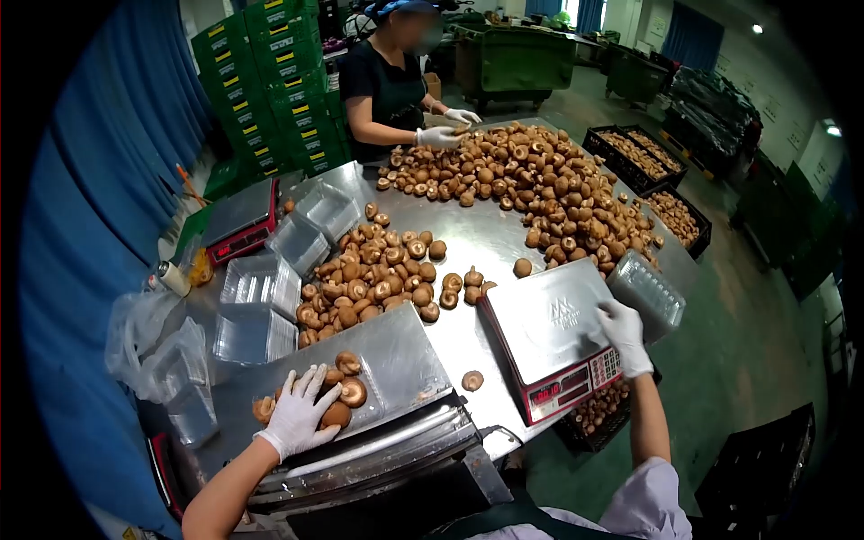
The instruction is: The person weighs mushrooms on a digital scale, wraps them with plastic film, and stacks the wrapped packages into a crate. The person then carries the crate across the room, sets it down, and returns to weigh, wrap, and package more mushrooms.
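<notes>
My left hand (pixel 301 416), in a white glove, rests with fingers spread over several brown mushrooms (pixel 353 391) on a metal plate (pixel 396 355). Its palm hides part of what lies beneath. At the right edge of a red digital scale (pixel 553 315), my gloved right hand (pixel 625 337) reaches over the weighing plate, fingers slightly bent and apart, with nothing visible in them. Just beyond that hand stands a stack of clear plastic trays (pixel 650 292). A single mushroom (pixel 472 381) lies between the plate and the scale.
Loose mushrooms (pixel 369 274) lie mid-table, with a larger heap (pixel 549 180) behind. Clear trays (pixel 256 333) and a second scale (pixel 241 225) stand left. A co-worker (pixel 387 90) handles mushrooms across the table. Black crates (pixel 679 216) of mushrooms sit right; green crates (pixel 270 81) are stacked behind.
</notes>
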A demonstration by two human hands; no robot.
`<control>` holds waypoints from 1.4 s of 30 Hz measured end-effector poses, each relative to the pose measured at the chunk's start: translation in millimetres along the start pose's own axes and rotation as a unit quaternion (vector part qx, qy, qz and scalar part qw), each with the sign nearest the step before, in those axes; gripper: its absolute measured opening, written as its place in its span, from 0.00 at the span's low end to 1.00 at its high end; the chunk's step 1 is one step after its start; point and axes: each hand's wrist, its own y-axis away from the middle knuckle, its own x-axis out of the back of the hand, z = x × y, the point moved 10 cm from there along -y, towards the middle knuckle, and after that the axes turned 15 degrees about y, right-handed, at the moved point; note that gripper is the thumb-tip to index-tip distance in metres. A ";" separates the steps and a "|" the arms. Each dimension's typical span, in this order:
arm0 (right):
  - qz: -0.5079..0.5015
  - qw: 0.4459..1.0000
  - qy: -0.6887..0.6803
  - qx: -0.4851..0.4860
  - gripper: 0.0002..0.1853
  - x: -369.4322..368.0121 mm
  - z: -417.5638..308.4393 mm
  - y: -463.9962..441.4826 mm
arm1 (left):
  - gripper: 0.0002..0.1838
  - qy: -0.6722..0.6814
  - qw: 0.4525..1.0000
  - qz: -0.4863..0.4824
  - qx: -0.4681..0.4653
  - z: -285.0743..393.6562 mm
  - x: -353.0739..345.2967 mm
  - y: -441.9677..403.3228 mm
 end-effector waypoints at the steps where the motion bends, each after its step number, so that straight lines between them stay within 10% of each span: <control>1: 0.000 0.998 -0.022 0.054 0.14 0.5 -44.1 -14.9 | 0.37 0.001 1.000 -0.002 0.000 -0.7 -0.1 -0.4; 4: -0.064 0.980 -0.104 0.158 0.14 -26.1 -148.5 -48.9 | 0.36 -0.001 1.000 -0.015 0.001 -1.7 -1.7 -1.1; 13: -0.246 0.902 0.198 0.294 0.14 -265.8 -246.8 -116.4 | 0.37 0.028 0.999 -0.016 -0.011 -6.4 -4.7 1.8; 20: -0.220 0.950 0.018 0.222 0.15 -214.4 -252.6 -127.6 | 0.36 0.063 0.998 -0.006 -0.011 -6.2 -1.4 1.4; 25: -0.373 0.810 -0.420 0.165 0.16 -139.3 -284.4 -69.0 | 0.34 0.075 0.997 0.005 -0.014 -6.5 1.4 1.8; 42: -0.534 0.666 -0.373 0.364 0.21 -76.4 -395.3 172.4 | 0.28 0.131 0.988 0.078 -0.033 -10.4 2.6 7.9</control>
